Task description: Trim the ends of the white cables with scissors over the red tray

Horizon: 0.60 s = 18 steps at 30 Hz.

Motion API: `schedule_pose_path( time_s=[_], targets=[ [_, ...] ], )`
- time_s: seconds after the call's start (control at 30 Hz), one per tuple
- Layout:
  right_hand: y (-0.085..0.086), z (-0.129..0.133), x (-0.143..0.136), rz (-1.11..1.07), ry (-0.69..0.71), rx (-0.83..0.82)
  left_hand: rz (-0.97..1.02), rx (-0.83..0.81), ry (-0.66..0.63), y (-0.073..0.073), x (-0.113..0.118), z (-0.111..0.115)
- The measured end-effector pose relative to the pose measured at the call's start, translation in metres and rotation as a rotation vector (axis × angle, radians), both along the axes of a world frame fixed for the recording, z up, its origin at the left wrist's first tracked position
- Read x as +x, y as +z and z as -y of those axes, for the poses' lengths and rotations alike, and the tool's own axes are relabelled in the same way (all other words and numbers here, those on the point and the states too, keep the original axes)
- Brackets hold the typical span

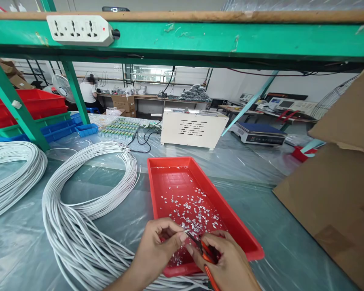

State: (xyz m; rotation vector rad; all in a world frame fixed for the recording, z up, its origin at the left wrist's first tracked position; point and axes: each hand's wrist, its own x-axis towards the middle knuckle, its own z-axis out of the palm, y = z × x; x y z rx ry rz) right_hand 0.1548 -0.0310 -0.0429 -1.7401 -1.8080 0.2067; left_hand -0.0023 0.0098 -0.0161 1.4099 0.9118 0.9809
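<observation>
My left hand [157, 248] is over the near end of a red tray [230, 202], thumb and forefinger pinched on the end of a white cable [187, 231]; the fingers hide most of it. My right hand [233, 262] is closed around orange-handled cutting pliers [211, 278]. Their dark jaws point left and meet the cable end at my left fingertips. Small silvery-white scraps [197, 210] lie scattered on the tray's floor. A large coil of white cables [57, 190] rests left of the tray, its strands running under my left forearm.
A second white cable coil [33, 161] lies at far left. Behind the tray stand a beige metal box [192, 131] and a weighing scale [257, 135]. Cardboard [330, 210] rises on the right. A green shelf beam [200, 38] crosses above. A person [89, 93] sits in the background.
</observation>
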Motion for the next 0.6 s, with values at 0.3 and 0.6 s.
schedule_pose_path(
  time_s=[0.3,0.6],
  targets=[
    [0.006,0.0,-0.005,-0.605,0.052,0.048,-0.206,0.795,0.232,-0.006,-0.004,0.011],
    [0.008,0.001,-0.012,-0.761,0.058,0.098,-0.388,1.19,0.275,-0.014,-0.004,0.012]
  ],
)
